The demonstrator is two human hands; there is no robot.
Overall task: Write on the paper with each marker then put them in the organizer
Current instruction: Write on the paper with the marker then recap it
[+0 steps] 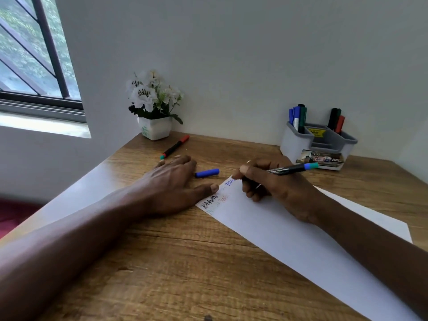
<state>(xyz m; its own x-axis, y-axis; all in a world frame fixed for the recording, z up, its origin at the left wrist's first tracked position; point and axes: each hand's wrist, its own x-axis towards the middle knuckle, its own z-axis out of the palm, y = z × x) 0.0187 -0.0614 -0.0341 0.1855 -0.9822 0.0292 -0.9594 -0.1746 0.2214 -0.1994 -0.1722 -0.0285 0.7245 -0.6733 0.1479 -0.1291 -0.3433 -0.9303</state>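
A white paper [289, 232] lies on the wooden desk, with black, green, red and blue words near its far corner. My right hand [273, 186] grips a blue marker [291, 169], tip down on the paper by the blue word. Its blue cap [206, 173] lies on the desk beside my left hand [176, 181], which rests flat with spread fingers, the thumb pressing the paper's corner. A red-capped marker [175, 146] lies farther back. The grey organizer [317, 142] stands at the back right with several markers upright in its two outer cups.
A white pot of white flowers [154, 105] stands in the back corner against the wall. A window [34, 54] is at the left. The desk [162, 262] ends at the left edge and at the walls behind.
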